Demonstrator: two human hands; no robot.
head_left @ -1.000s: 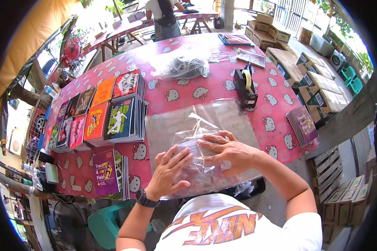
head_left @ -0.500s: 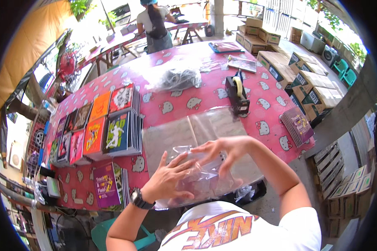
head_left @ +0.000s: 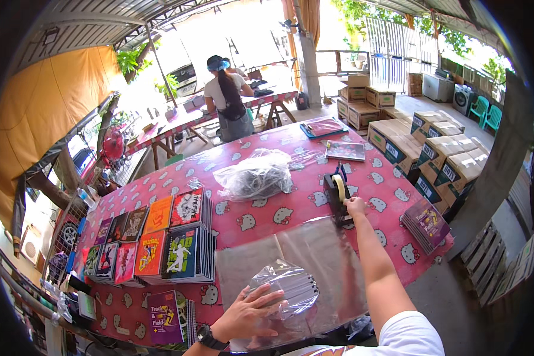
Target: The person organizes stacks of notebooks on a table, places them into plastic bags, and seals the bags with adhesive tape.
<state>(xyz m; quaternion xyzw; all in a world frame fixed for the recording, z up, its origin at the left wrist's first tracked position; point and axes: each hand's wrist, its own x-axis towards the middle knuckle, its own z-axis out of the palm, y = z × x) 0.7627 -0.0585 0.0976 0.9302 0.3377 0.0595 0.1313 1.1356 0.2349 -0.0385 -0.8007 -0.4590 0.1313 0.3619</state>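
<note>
One tape dispenser (head_left: 337, 194), two hands — left (head_left: 247, 311), right (head_left: 355, 206). One bagged bundle (head_left: 288, 286) under the left hand, one heap of clear bags (head_left: 256, 175) — and one other person (head_left: 228, 98).

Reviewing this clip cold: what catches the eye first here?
The pink cartoon-cat tablecloth dominates. On it, the left hand presses a clear plastic-wrapped bundle at the near edge, while the right hand reaches out to the black tape dispenser. Rows of colourful booklets fill the table's left side.
</note>
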